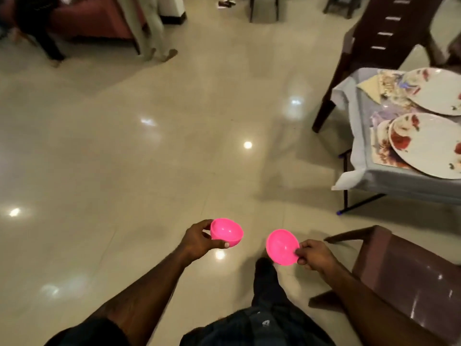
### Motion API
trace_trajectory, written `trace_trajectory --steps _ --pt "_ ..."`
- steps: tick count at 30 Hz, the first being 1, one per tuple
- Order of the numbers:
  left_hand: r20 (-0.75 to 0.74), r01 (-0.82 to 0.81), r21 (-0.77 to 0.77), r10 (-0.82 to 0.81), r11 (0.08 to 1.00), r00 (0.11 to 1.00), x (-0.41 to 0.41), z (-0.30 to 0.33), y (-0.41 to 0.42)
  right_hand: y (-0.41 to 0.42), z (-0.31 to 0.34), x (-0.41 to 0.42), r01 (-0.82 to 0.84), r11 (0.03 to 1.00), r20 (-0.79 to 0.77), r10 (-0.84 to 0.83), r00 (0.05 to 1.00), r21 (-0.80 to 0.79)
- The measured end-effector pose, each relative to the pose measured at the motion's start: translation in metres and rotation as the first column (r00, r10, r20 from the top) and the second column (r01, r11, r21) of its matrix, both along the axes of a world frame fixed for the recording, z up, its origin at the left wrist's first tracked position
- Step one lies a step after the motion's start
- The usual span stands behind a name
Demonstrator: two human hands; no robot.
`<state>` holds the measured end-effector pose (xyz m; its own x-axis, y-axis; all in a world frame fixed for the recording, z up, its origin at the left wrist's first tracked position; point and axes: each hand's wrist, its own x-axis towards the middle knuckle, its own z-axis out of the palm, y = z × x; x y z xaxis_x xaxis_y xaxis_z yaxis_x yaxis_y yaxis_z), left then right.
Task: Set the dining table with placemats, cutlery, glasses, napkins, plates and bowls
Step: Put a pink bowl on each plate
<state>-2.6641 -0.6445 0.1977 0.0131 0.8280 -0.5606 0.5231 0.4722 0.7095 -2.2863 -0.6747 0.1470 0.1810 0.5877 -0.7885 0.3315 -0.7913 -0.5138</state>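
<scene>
We're carrying two pink bowls w/ the table [374, 176] off to our right. Left hand [199, 242] is gripping one bowl [228, 232] by its rim, right hand [315, 254] is pinching the other bowl [280, 247], tilted. Level both, approach the table, set one beside each plate [429, 143], w/o knocking the chair [411, 270].

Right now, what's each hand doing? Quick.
Left hand: closed, gripping a pink bowl by its side.
Right hand: closed, pinching the rim of a second pink bowl.
</scene>
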Motion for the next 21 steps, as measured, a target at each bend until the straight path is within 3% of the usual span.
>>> trace_trajectory --steps 6,14,17,21 --pt "0.02 0.091 -0.003 -0.091 0.996 0.996 0.091 0.007 0.16 0.113 0.005 0.057 0.237 0.971 -0.031 -0.237 0.971 -0.012" --pt "0.076 0.344 0.045 -0.346 0.938 0.935 0.219 0.015 0.348 0.253 0.081 0.148 0.408 0.897 -0.087 -0.399 0.913 0.173" --pt "0.075 0.463 0.082 -0.469 0.882 0.88 0.275 0.015 0.423 0.28 0.086 0.192 0.575 0.791 -0.139 -0.558 0.818 0.209" --pt "0.107 0.595 0.153 -0.612 0.789 0.784 0.368 0.021 0.513 0.306 0.092 0.245 0.804 0.55 -0.119 -0.804 0.583 0.228"
